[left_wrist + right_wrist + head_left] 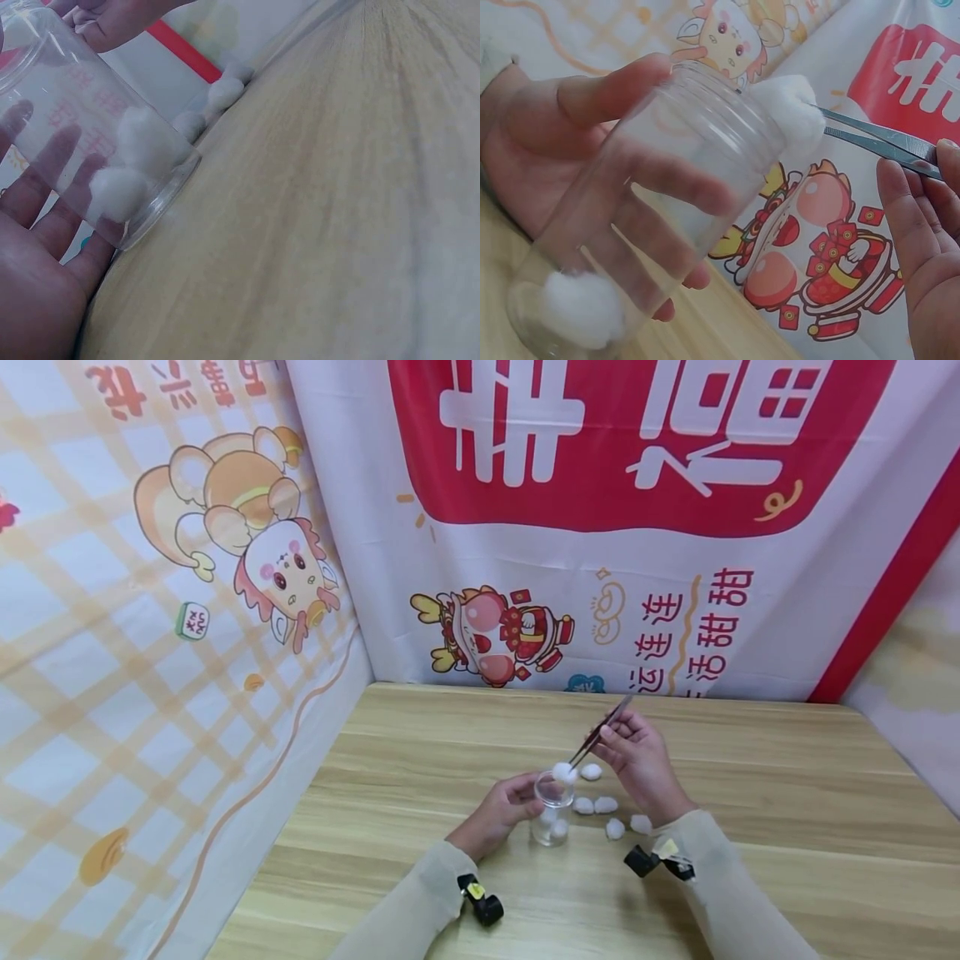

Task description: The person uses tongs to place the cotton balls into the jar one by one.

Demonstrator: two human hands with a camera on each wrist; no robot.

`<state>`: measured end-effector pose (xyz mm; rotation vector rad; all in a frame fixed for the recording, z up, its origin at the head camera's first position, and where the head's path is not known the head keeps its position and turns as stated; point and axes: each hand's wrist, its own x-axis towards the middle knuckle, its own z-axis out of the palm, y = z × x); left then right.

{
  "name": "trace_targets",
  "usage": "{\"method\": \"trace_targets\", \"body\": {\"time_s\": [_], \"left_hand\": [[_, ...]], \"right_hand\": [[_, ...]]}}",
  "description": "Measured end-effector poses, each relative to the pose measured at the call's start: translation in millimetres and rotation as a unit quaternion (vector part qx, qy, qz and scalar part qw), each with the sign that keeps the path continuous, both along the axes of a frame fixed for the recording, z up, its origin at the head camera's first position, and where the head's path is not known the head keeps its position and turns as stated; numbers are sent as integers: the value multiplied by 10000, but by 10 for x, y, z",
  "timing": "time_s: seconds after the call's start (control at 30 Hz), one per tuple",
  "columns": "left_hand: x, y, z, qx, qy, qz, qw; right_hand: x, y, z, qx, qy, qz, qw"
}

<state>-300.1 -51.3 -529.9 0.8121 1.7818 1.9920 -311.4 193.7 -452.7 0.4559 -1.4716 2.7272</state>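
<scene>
My left hand [497,814] holds a clear plastic jar [553,803] on the table, its thumb near the rim and its fingers around the far side. At least two cotton balls [120,191] lie in the bottom of the jar. With my right hand [637,764] I grip metal tweezers [600,731], which slant down to the left. Their tips pinch another cotton ball [791,112] right at the jar's open mouth. The right wrist view shows only part of the right hand's fingers.
Several loose cotton balls [605,805] lie on the wooden table [420,735], to the right of the jar and near the right forearm. Printed cloth [360,460] hangs behind the table and on its left. Each wrist wears a black strap with a small device [483,906].
</scene>
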Motion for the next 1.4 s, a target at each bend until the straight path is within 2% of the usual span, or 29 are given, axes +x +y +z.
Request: {"method": "trace_targets", "body": {"time_s": [0.57,0.87,1.07,1.27,1.4], "left_hand": [[3,-11,-11,40,-63,152,9999],[11,-24,-11,-108,-181,204,9996],[14,-19,-3,-184,-123,263,9994],[9,9,-10,99,-175,138,9997],[-5,14,-19,89,-118,32,9999]], "right_hand": [[46,-147,-34,251,-135,43,9996],[43,-191,-91,394,-188,113,9990],[40,-194,-119,465,-180,131,9987],[44,-171,-141,385,-152,217,9989],[41,-163,-147,238,-185,222,9993]]}}
